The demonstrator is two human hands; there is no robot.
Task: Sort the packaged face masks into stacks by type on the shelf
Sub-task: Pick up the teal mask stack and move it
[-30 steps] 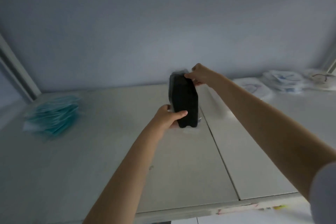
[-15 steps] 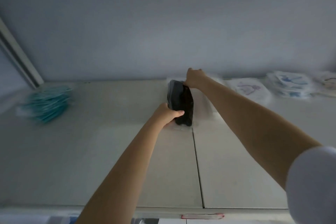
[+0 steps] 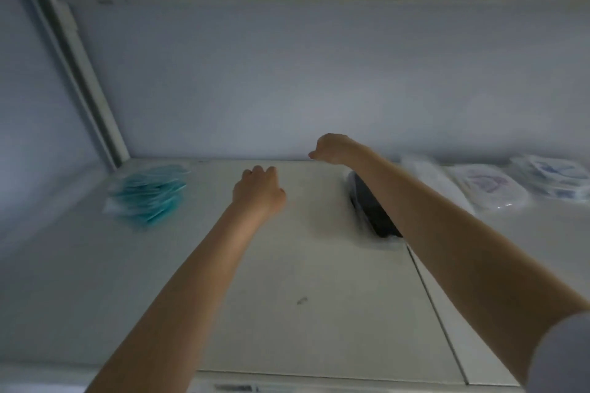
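Progress looks decent from where we sit. Far left on the shelf (image 3: pixel 95 281) there's a teal mask stack (image 3: pixel 150 198), fanned a bit and not squared up. Next along, the left hand (image 3: pixel 258 191) floats over the shelf with fingers curled under, gripping nothing. The right hand (image 3: pixel 332 148) is up near the back wall (image 3: pixel 319 73), also curled and empty as far as we can tell. Under the right forearm (image 3: pixel 447 226) lies the black mask stack (image 3: pixel 373 214), down on the shelf, glossy in clear wrap, partly hidden. Further right we count about three piles of white printed masks (image 3: pixel 488 191) in see-through bags, too blurry to tell if they're one type. We reckon the sorting is mostly done; what's left is tidying, plus anything out of view
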